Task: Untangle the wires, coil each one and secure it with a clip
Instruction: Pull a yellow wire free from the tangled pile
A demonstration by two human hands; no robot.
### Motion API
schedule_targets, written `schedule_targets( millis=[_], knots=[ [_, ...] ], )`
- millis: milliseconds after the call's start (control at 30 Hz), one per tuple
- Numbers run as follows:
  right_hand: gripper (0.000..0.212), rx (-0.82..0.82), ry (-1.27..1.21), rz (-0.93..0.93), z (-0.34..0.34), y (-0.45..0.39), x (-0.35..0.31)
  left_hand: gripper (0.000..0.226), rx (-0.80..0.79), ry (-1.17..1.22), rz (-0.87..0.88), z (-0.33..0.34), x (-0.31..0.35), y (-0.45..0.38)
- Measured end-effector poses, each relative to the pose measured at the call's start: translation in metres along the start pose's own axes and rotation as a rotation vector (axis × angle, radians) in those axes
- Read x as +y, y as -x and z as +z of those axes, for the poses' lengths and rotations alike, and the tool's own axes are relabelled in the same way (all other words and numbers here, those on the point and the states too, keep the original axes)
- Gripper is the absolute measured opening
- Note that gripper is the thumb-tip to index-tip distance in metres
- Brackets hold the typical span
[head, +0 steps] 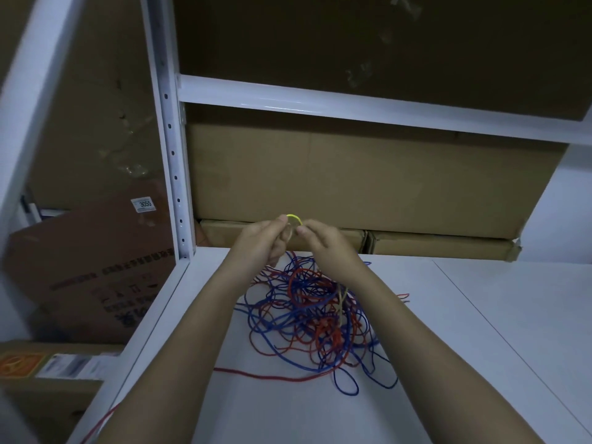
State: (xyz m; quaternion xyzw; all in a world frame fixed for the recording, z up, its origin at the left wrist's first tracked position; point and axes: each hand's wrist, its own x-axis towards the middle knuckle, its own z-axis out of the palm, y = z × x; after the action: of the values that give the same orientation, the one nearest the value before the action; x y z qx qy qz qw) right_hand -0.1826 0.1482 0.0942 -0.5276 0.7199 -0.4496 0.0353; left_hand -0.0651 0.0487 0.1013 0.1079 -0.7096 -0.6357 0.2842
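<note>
I see a short arc of yellow wire (pixel 295 217) pinched between my two hands, held up above the heap. My left hand (pixel 262 240) nips one end with thumb and fingertips; my right hand (pixel 326 246) nips the other, and a thin yellowish strand hangs down from it. Beneath them a loose tangle of blue and red wires (pixel 307 315) sprawls on the white tabletop (pixel 480 347), with one red wire (pixel 272 376) trailing left off the edge. Cardboard boxes (pixel 352 174) sit behind on the white shelf frame (pixel 173 155).
</note>
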Motion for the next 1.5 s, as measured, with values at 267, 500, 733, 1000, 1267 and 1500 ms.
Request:
schedule_targets(
  millis=[267, 500, 733, 1000, 1267, 1500],
  knots=[
    [0.049, 0.013, -0.153, -0.014, 0.008, -0.019, -0.018, 0.034, -0.129, 0.674, 0.012, -0.023, 0.022, 0.01],
    [0.046, -0.175, 0.129, 0.051, 0.03, -0.007, -0.017, 0.028, 0.134, 0.969, 0.189, -0.04, 0.025, -0.003],
    [0.036, -0.087, 0.465, -0.282, 0.04, 0.018, -0.013, 0.026, 0.399, 0.279, 0.129, -0.046, 0.014, -0.018],
    [0.007, -0.112, 0.366, -0.239, 0.003, 0.017, -0.035, 0.041, 0.058, -0.198, 0.045, -0.036, -0.014, 0.008],
    [0.014, -0.074, -0.062, 0.069, -0.026, 0.008, -0.008, 0.055, -0.196, -0.424, -0.05, -0.03, -0.021, 0.019],
    [0.036, -0.174, -0.217, 0.115, -0.008, 0.026, 0.002, 0.056, -0.169, 0.192, -0.066, -0.025, -0.016, 0.021]
  ],
)
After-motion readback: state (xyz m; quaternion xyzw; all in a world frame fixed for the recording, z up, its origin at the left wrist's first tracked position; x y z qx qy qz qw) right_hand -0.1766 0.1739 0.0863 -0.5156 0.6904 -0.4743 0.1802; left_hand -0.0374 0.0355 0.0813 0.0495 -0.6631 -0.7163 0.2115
